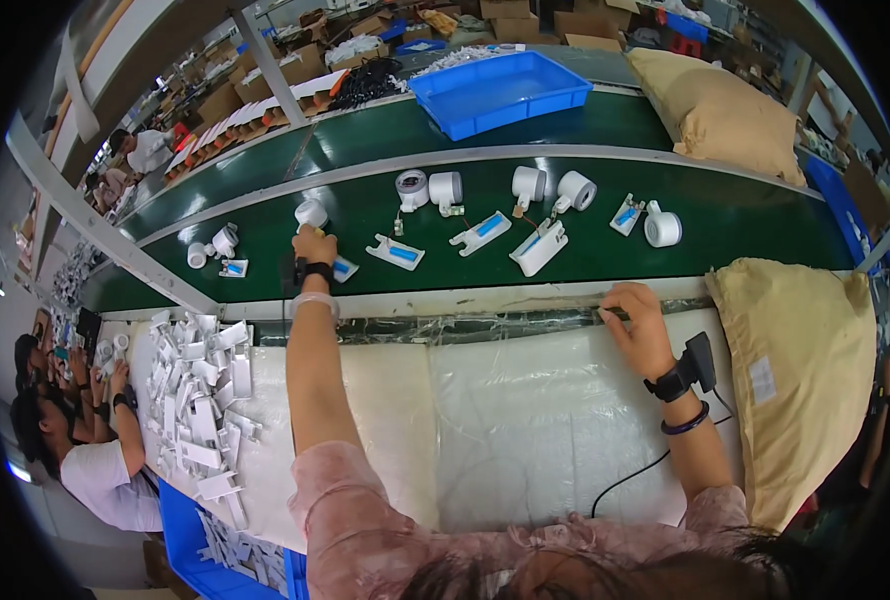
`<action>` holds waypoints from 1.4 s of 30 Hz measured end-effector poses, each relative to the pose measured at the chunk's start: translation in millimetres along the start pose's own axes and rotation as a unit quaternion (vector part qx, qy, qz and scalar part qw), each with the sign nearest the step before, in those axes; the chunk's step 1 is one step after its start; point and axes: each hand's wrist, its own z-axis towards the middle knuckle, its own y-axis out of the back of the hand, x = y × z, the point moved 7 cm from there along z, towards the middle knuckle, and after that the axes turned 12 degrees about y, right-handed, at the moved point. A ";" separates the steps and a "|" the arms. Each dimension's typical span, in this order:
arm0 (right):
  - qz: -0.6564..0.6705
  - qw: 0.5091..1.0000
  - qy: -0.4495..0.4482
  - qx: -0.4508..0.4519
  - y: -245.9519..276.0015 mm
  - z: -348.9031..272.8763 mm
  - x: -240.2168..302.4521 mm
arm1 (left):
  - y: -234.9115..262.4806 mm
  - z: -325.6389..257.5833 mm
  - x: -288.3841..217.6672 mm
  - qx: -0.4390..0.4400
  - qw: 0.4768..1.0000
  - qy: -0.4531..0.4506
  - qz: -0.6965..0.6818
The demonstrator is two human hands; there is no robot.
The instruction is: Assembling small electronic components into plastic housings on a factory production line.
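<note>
My left hand reaches over the green conveyor belt, its fingers closed at the base of a white round-headed device. Beside that hand lies a white handle shell with a blue cell inside. My right hand is held over the belt's near rail, thumb and fingers loosely bent with a gap between them and nothing visible in them. Farther right on the belt are several similar white round heads, some wired to opened handle shells with blue cells.
White plastic pieces are heaped left on the film-covered bench; a blue bin of parts stands below. A tan sack borders my right side. Beyond are a blue tray and another sack. Co-workers sit left.
</note>
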 end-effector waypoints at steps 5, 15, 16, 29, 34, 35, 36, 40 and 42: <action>0.051 0.998 0.002 0.039 -38.8 21.8 -7.8 | -3.3 -2.6 23.1 0.300 0.910 0.049 -0.282; -0.177 0.977 0.064 0.101 -156.5 132.3 9.0 | -38.5 -51.7 -82.0 0.184 0.964 -0.079 0.173; -0.182 0.976 0.074 0.098 -165.8 139.7 11.8 | -41.5 -58.6 -91.6 0.186 0.964 -0.083 0.173; -0.107 0.985 -0.070 0.116 -169.4 137.1 -15.9 | -35.3 -166.1 -157.7 0.549 0.793 -0.112 -0.241; -0.033 0.995 -0.044 0.078 -146.3 106.7 -22.5 | -14.0 -222.2 -159.1 0.617 0.703 0.040 -0.351; -0.003 0.995 -0.050 0.087 -139.9 100.9 -13.7 | -16.6 -226.2 -154.9 0.602 0.710 0.010 -0.364; 0.030 0.993 -0.048 0.099 -132.8 97.9 7.6 | -29.1 -229.1 -139.3 0.583 0.695 -0.011 -0.421; 0.181 0.977 -0.021 0.110 -97.1 54.8 40.5 | 28.3 -298.7 -131.6 0.547 0.734 -0.037 -0.401; 0.136 0.983 0.039 0.115 -75.4 21.1 71.6 | 56.1 -334.7 -120.3 0.546 0.737 -0.139 -0.373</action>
